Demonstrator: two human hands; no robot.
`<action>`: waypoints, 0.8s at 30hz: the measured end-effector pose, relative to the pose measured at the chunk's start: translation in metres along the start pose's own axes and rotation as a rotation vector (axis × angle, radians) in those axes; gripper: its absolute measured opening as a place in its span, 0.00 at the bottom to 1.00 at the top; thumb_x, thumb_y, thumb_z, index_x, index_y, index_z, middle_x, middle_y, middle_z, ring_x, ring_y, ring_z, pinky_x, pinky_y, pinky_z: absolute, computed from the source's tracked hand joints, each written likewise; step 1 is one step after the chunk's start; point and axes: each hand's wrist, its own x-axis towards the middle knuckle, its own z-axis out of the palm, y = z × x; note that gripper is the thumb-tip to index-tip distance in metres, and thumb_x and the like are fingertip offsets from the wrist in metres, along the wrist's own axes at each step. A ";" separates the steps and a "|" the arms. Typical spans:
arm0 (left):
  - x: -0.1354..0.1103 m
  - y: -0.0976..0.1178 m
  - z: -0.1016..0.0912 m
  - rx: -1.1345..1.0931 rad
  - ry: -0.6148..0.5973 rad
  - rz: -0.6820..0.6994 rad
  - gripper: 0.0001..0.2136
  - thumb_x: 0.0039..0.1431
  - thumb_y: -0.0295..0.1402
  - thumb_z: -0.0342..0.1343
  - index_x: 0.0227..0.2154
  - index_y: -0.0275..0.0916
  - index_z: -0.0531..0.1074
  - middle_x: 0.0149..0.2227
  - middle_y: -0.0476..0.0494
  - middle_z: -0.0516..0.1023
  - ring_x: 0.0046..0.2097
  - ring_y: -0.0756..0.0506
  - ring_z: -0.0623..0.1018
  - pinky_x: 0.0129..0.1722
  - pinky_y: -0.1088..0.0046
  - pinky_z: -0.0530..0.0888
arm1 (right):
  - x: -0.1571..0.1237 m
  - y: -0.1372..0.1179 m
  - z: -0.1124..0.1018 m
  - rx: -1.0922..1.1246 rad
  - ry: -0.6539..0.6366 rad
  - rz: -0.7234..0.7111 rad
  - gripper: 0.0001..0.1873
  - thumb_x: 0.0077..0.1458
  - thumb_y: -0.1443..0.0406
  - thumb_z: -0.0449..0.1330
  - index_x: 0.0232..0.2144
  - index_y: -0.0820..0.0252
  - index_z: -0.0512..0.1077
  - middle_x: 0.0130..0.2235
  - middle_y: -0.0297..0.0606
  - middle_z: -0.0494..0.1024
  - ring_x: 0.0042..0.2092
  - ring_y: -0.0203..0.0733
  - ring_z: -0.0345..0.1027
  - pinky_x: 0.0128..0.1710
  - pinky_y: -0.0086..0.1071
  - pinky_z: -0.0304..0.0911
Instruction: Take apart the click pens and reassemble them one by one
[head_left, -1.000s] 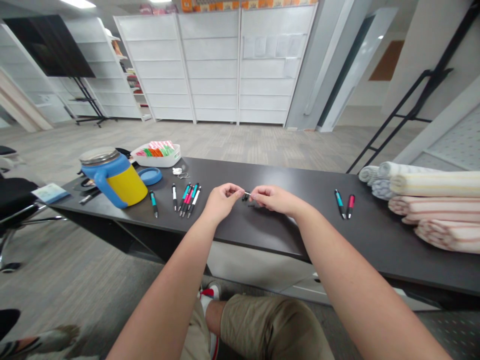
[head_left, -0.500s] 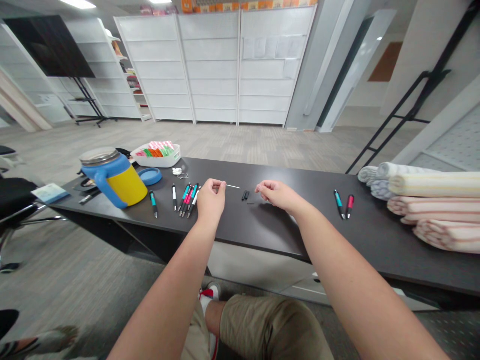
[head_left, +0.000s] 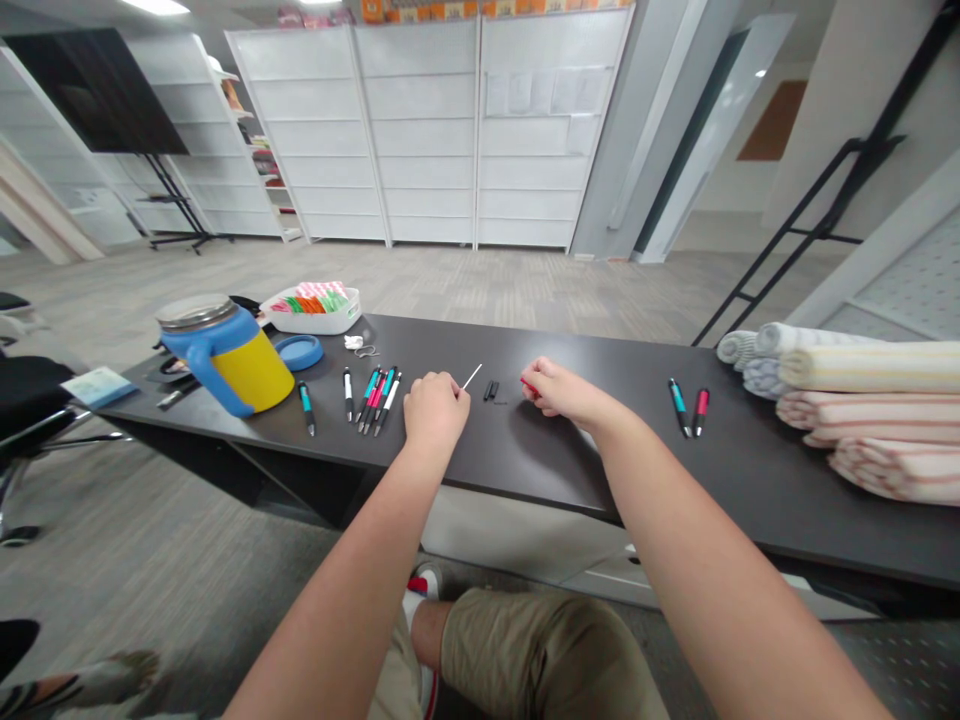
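My left hand (head_left: 437, 408) is closed on a thin whitish pen refill (head_left: 472, 376), which sticks out up and to the right. My right hand (head_left: 556, 388) is closed on a small red pen part (head_left: 528, 384); most of it is hidden by the fingers. Between the hands, two short black pen pieces (head_left: 491, 390) lie side by side on the dark table (head_left: 480, 450). A tiny dark thin piece (head_left: 500, 403), perhaps a spring, lies just below them. Left of my left hand is a group of several pens (head_left: 379, 400) in teal, pink, white and black.
A teal pen (head_left: 307, 408) and a white pen (head_left: 348, 394) lie further left, near a blue-yellow jug (head_left: 247, 365), its blue lid (head_left: 300, 352) and a white basket (head_left: 319, 322). At right are a teal pen (head_left: 679, 408), a pink pen (head_left: 701, 412) and rolled cloths (head_left: 862, 410).
My left hand has shifted right and slightly down, and the refill now tilts upward. My right hand has turned and moved a little right, with the red pen part now showing.
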 end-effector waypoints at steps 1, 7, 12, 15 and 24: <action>0.000 0.000 -0.001 -0.004 -0.001 0.001 0.05 0.60 0.33 0.57 0.30 0.41 0.75 0.39 0.38 0.79 0.44 0.36 0.77 0.44 0.60 0.73 | -0.001 0.001 -0.002 -0.046 0.003 -0.014 0.08 0.64 0.58 0.57 0.37 0.54 0.64 0.30 0.31 0.73 0.22 0.31 0.56 0.21 0.27 0.54; 0.000 0.001 -0.002 -0.009 -0.019 -0.015 0.05 0.60 0.33 0.57 0.31 0.41 0.75 0.40 0.38 0.79 0.45 0.36 0.77 0.44 0.59 0.73 | -0.002 0.004 -0.021 -0.484 0.065 -0.160 0.01 0.55 0.66 0.64 0.33 0.57 0.77 0.36 0.38 0.82 0.32 0.38 0.71 0.32 0.31 0.63; 0.000 0.002 -0.003 -0.020 -0.026 -0.023 0.04 0.61 0.33 0.57 0.34 0.41 0.76 0.41 0.39 0.80 0.46 0.37 0.77 0.45 0.60 0.73 | -0.001 0.006 -0.026 -0.455 0.063 -0.131 0.02 0.51 0.66 0.67 0.31 0.57 0.78 0.33 0.36 0.83 0.29 0.38 0.72 0.29 0.31 0.64; 0.000 0.002 -0.003 -0.013 -0.031 -0.020 0.05 0.61 0.32 0.56 0.34 0.42 0.77 0.41 0.39 0.80 0.46 0.36 0.78 0.46 0.59 0.73 | 0.000 0.008 -0.026 -0.361 0.086 -0.105 0.07 0.48 0.65 0.69 0.32 0.58 0.76 0.30 0.36 0.82 0.26 0.38 0.72 0.26 0.31 0.65; 0.000 0.001 -0.001 0.013 -0.034 -0.022 0.06 0.62 0.33 0.55 0.33 0.42 0.77 0.42 0.39 0.80 0.46 0.37 0.78 0.46 0.60 0.74 | -0.008 -0.005 -0.026 -0.439 0.202 -0.193 0.12 0.51 0.66 0.69 0.39 0.57 0.75 0.34 0.36 0.84 0.34 0.40 0.78 0.36 0.32 0.67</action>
